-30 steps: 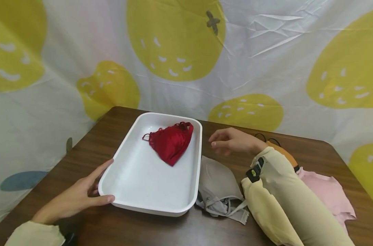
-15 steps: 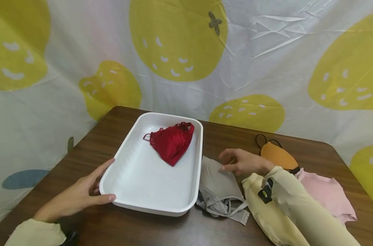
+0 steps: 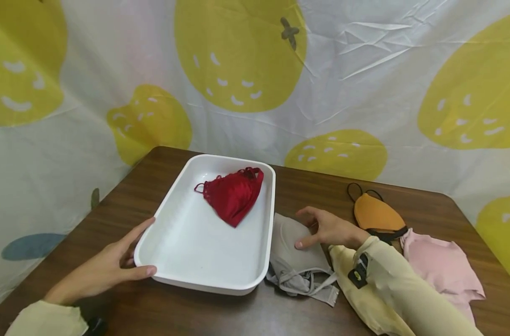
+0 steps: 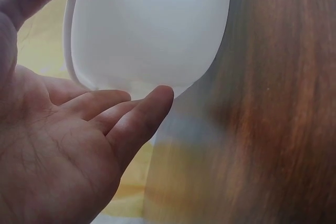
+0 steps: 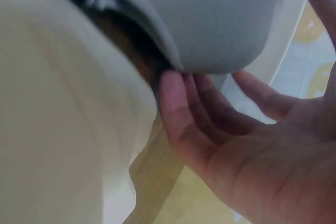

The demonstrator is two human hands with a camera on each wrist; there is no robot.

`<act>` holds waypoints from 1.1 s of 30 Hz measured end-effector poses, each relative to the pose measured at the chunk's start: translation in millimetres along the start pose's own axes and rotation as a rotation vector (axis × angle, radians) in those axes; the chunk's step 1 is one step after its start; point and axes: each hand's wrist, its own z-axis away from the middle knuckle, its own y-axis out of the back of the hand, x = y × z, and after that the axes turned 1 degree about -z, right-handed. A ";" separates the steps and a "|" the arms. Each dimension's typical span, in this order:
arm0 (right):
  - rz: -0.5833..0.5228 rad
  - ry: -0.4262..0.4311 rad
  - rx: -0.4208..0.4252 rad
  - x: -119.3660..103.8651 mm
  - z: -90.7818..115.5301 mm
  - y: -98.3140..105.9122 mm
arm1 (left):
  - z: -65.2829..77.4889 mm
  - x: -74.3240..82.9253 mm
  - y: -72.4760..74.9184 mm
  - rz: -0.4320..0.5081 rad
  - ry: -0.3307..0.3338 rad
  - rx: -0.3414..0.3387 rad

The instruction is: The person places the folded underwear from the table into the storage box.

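Note:
A white rectangular tray (image 3: 206, 254) lies on the brown table with a red bra (image 3: 234, 193) towards its far right side. My left hand (image 3: 99, 270) holds the tray's near left corner, thumb along the front rim and fingers against the side. To the tray's right is a folded grey bra (image 3: 290, 235) with its straps bunched at the near end. My right hand (image 3: 332, 228) is over the grey bra's far right part, thumb and fingers spread apart. In the right wrist view, its fingertips reach the edge of the grey cup (image 5: 220, 24).
Beside my right forearm lies a pale yellow garment (image 3: 356, 289), partly covered by the sleeve. Farther right are an orange bra (image 3: 377, 212) with black straps and a pink garment (image 3: 442, 266). A lemon-patterned curtain (image 3: 246, 126) hangs behind the table (image 3: 322, 179).
My right hand has come down from beside the tray's far right corner onto the grey bra, uncovering the orange bra. My left hand and the tray have stayed put.

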 end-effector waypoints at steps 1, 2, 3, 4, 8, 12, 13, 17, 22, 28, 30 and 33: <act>0.006 0.002 0.014 -0.8 0.0 -1.4 | 0.0 0.0 0.2 0.003 0.002 -0.003; 0.010 0.005 0.026 -1.6 0.2 -2.5 | -0.1 0.0 0.5 0.012 0.000 -0.005; 0.013 0.003 0.039 -2.1 0.3 -3.4 | -0.1 0.1 0.8 0.014 0.001 -0.006; 0.018 0.000 0.049 -2.6 0.5 -4.4 | 0.0 -0.1 0.6 0.020 -0.001 -0.008; 0.019 -0.030 0.081 -3.6 -1.6 -8.2 | 0.9 -0.5 0.1 0.021 -0.004 -0.006; 0.025 -0.067 0.092 -4.0 -7.0 -12.8 | 1.6 -0.7 -0.1 0.021 -0.011 -0.001; 0.024 -0.077 0.087 -4.2 -8.1 -13.7 | 1.6 -0.6 -0.1 0.025 -0.012 -0.001; -0.001 -0.092 0.054 -6.3 -9.7 -13.8 | 0.5 0.0 0.0 0.027 -0.006 -0.007; -0.062 -0.100 0.030 -8.4 -9.0 -11.2 | 0.5 0.5 0.3 0.031 -0.009 -0.005; -0.119 -0.118 0.056 -7.8 -9.0 -11.3 | 1.3 1.1 0.5 0.036 -0.013 -0.004; -0.137 -0.123 0.060 -8.1 -9.5 -11.1 | 1.4 1.2 0.7 0.024 -0.014 0.000; -0.172 -0.131 0.061 -9.3 -9.1 -9.1 | 1.4 1.3 0.9 0.018 -0.022 0.000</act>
